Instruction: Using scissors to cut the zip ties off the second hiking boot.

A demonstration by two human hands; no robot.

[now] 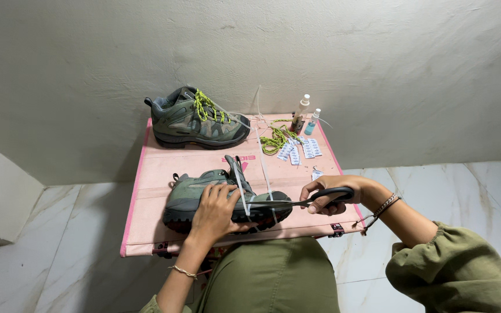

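Left hand (215, 210): grip clamped on the grey-green hiking boot (222, 200) on the pink folding bench (146, 174).
Right hand (330, 194): grip closed in black-handled scissors (305, 202), blades at a white lace (267, 179).

Blister strips (300, 149) lie fanned out on the pink table (163, 168) — pale blue and white rectangles, just right of the tangled yellow-green lace (275, 140). One small strip (317, 173) sits apart, nearer the front — and red lettering (240, 158) marks the tabletop itself
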